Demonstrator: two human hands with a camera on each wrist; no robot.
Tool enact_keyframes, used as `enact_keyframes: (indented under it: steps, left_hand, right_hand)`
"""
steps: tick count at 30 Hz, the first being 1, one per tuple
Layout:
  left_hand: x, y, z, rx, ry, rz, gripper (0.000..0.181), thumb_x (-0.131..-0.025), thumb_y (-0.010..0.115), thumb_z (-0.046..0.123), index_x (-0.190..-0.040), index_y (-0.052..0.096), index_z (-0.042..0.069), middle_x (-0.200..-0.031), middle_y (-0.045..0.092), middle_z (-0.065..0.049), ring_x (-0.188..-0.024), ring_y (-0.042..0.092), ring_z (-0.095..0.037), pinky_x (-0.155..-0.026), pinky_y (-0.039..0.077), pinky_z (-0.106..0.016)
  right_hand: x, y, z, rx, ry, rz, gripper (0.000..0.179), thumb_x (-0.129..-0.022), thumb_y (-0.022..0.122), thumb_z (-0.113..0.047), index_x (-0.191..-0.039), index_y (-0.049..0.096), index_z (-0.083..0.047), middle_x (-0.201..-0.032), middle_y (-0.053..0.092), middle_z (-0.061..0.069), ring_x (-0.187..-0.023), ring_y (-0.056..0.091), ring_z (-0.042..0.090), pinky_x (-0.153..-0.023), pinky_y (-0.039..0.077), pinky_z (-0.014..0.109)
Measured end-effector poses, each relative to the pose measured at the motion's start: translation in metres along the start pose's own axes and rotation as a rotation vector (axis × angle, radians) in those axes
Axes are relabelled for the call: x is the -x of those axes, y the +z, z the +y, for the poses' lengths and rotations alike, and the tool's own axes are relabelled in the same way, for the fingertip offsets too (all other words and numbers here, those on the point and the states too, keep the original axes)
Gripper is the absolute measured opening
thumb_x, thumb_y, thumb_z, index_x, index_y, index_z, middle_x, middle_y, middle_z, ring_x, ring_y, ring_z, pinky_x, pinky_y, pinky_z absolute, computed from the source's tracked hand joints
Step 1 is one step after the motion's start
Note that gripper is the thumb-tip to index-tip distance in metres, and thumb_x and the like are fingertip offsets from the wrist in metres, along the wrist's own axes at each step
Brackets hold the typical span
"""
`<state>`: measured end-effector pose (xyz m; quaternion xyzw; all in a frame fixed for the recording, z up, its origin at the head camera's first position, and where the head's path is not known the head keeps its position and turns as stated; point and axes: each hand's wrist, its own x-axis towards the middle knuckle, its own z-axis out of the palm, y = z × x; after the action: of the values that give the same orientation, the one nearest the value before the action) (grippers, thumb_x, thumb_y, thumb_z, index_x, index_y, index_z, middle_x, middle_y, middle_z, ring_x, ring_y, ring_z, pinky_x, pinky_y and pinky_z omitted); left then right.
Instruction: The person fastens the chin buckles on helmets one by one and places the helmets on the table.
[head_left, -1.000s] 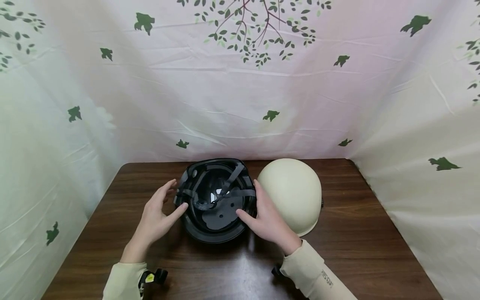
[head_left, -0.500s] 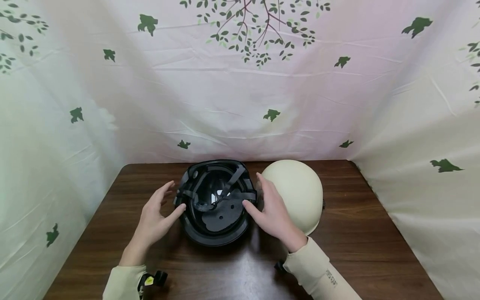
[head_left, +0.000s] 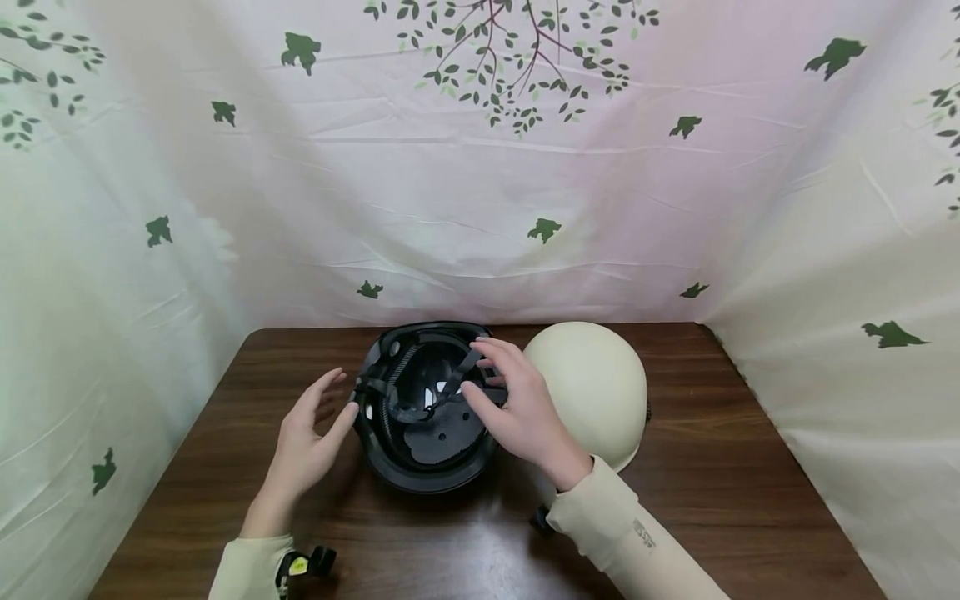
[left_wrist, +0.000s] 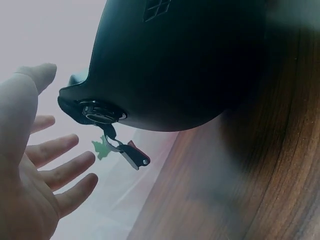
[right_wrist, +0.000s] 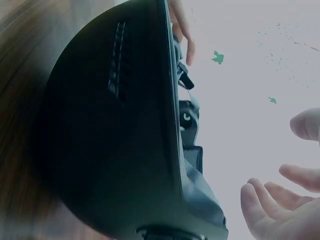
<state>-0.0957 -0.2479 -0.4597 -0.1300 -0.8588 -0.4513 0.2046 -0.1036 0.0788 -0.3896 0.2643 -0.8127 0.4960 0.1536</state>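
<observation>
A black helmet [head_left: 427, 477] lies upside down on the table, its padded inside and straps facing up. My left hand [head_left: 302, 446] is beside its left edge, thumb and fingers spread, holding nothing. The left wrist view shows a gap between this hand [left_wrist: 40, 165] and the shell [left_wrist: 175, 65], where a short strap with a clip [left_wrist: 135, 156] hangs. Above the helmet's right rim hovers my right hand [head_left: 525, 408], fingers loosely bent. In the right wrist view that hand [right_wrist: 285, 205] is apart from the shell [right_wrist: 110, 130], with nothing in its grasp.
A cream helmet [head_left: 588, 392] sits dome up just right of the black one, partly behind my right hand. Brown wooden table [head_left: 712, 500] extends around both. White cloth [head_left: 450, 208] with printed leaves hangs behind and at the sides.
My right hand has come off the black helmet's right side, gone a little right, then swung back left over its rim. My left hand has drifted slightly left, away from the helmet.
</observation>
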Motion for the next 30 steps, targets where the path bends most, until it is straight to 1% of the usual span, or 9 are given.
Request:
enact_keyframes:
  steps: [4, 6, 9, 11, 15, 19, 21, 26, 30]
  left_hand:
    - [0.0, 0.001, 0.0, 0.011, -0.015, 0.024, 0.053, -0.106, 0.063, 0.012, -0.156, 0.049, 0.017, -0.148, 0.059, -0.011, -0.118, 0.064, -0.022, -0.088, 0.052, -0.012]
    - [0.0, 0.002, -0.001, 0.009, -0.023, 0.028, 0.05, -0.107, 0.061, 0.013, -0.156, 0.05, 0.016, -0.147, 0.061, -0.011, -0.113, 0.063, -0.012, -0.085, 0.05, -0.01]
    - [-0.001, 0.005, -0.003, 0.009, -0.038, 0.013, 0.046, -0.11, 0.056, 0.016, -0.155, 0.05, 0.014, -0.145, 0.062, -0.012, -0.107, 0.061, 0.0, -0.084, 0.048, -0.009]
    - [-0.003, 0.007, -0.005, 0.023, -0.055, -0.008, 0.045, -0.112, 0.052, 0.016, -0.156, 0.049, 0.012, -0.145, 0.062, -0.014, -0.104, 0.061, 0.002, -0.086, 0.047, -0.009]
    - [-0.004, 0.01, -0.008, 0.086, -0.104, -0.057, 0.044, -0.115, 0.041, 0.016, -0.158, 0.044, 0.01, -0.145, 0.06, -0.019, -0.098, 0.066, 0.001, -0.081, 0.053, -0.017]
    - [-0.012, 0.014, -0.017, 0.184, -0.121, -0.098, 0.045, -0.117, 0.031, 0.017, -0.159, 0.041, 0.006, -0.146, 0.058, -0.026, -0.1, 0.067, -0.001, -0.078, 0.059, -0.03]
    - [-0.016, 0.016, -0.02, 0.232, -0.125, -0.114, 0.047, -0.117, 0.027, 0.019, -0.16, 0.039, 0.004, -0.146, 0.057, -0.028, -0.103, 0.068, -0.003, -0.081, 0.06, -0.033]
    - [-0.028, 0.019, -0.028, 0.285, -0.163, -0.14, 0.051, -0.117, 0.022, 0.027, -0.162, 0.036, 0.006, -0.149, 0.054, -0.028, -0.106, 0.069, -0.007, -0.086, 0.06, -0.033]
    - [-0.037, 0.022, -0.035, 0.305, -0.195, -0.168, 0.055, -0.117, 0.018, 0.034, -0.163, 0.033, 0.007, -0.152, 0.051, -0.028, -0.102, 0.07, -0.009, -0.087, 0.058, -0.029]
  right_hand:
    - [-0.01, 0.004, -0.001, -0.064, 0.053, -0.073, 0.046, -0.104, 0.067, -0.02, -0.147, 0.057, -0.011, -0.15, 0.055, 0.012, -0.121, 0.066, 0.029, -0.096, 0.059, 0.042]
    - [-0.014, 0.006, -0.003, -0.085, 0.093, -0.12, 0.044, -0.106, 0.064, -0.024, -0.149, 0.056, -0.012, -0.15, 0.055, 0.007, -0.121, 0.066, 0.024, -0.097, 0.059, 0.039]
    - [-0.021, 0.01, -0.002, -0.098, 0.155, -0.193, 0.044, -0.109, 0.059, -0.03, -0.15, 0.056, -0.016, -0.15, 0.056, 0.002, -0.12, 0.067, 0.016, -0.097, 0.058, 0.037]
    - [-0.027, 0.013, -0.002, -0.107, 0.186, -0.238, 0.045, -0.11, 0.056, -0.033, -0.152, 0.055, -0.018, -0.151, 0.056, 0.0, -0.121, 0.066, 0.013, -0.098, 0.057, 0.037]
    - [-0.038, 0.022, -0.001, -0.16, 0.233, -0.317, 0.046, -0.112, 0.051, -0.036, -0.153, 0.053, -0.017, -0.15, 0.059, -0.001, -0.12, 0.068, 0.015, -0.099, 0.056, 0.041]
    - [-0.053, 0.035, 0.003, -0.336, 0.344, -0.398, 0.051, -0.113, 0.047, -0.038, -0.156, 0.048, -0.011, -0.154, 0.055, 0.009, -0.117, 0.071, 0.023, -0.102, 0.056, 0.044]
    - [-0.06, 0.04, 0.006, -0.413, 0.411, -0.441, 0.055, -0.114, 0.045, -0.039, -0.159, 0.043, -0.008, -0.158, 0.049, 0.013, -0.116, 0.071, 0.025, -0.102, 0.056, 0.043]
    - [-0.073, 0.055, 0.013, -0.501, 0.528, -0.518, 0.062, -0.114, 0.042, -0.041, -0.165, 0.031, -0.007, -0.167, 0.037, 0.012, -0.12, 0.069, 0.027, -0.101, 0.057, 0.042]
    - [-0.079, 0.067, 0.017, -0.551, 0.588, -0.511, 0.064, -0.114, 0.042, -0.042, -0.165, 0.029, -0.006, -0.167, 0.035, 0.012, -0.125, 0.066, 0.031, -0.103, 0.056, 0.043]
